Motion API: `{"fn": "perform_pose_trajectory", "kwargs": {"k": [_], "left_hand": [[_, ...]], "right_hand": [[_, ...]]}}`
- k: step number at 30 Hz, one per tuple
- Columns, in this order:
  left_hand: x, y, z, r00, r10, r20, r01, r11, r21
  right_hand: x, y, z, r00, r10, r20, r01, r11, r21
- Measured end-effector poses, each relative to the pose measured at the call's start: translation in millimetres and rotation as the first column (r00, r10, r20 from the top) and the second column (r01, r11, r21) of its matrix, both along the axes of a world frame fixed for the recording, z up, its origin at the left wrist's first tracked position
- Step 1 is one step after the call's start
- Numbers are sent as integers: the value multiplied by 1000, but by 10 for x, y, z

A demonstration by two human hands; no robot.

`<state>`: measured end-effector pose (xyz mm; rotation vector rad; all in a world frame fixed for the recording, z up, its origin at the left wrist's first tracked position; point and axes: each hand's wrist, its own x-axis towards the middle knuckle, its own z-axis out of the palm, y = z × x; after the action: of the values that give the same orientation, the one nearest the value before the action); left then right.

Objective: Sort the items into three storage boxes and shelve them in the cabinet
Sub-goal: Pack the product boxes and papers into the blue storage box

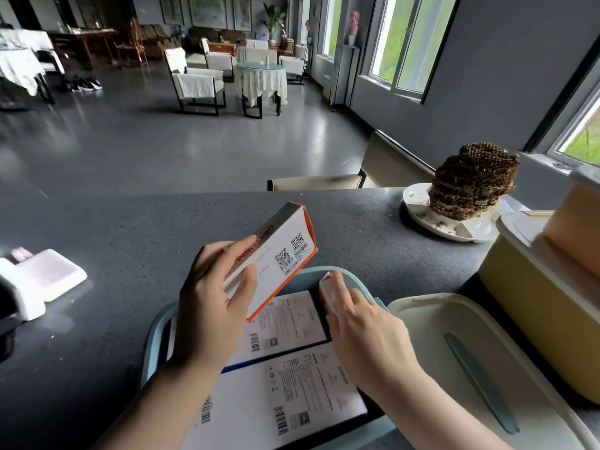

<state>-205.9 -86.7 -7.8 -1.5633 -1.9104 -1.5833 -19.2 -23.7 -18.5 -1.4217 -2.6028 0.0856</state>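
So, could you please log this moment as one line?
left hand: holds orange-edged white carton | right hand: on small carton | light-blue plastic box: open
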Motion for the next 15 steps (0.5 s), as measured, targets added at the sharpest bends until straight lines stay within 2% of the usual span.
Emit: {"fn": "perform_pose_trajectory", "kwargs": {"k": [5,7,13,15], "left_hand": [[11,-7,10,1000,-7,13,7,1000,2],[9,1,13,1000,-13,-4,13,1000,-11],[54,4,16,999,-49,-11,49,998,-33],[64,-5,20,998,-64,-13,64,998,-20]], "right_hand": [[-3,-19,-132,999,-29,-21,22,960,-281],[11,-13,-114,999,-30,-28,19,938,-345],[20,-38,-101,997,-49,-64,24,939,-342],[39,-69,-72,990,-75,-121,41,964,-262]]}}
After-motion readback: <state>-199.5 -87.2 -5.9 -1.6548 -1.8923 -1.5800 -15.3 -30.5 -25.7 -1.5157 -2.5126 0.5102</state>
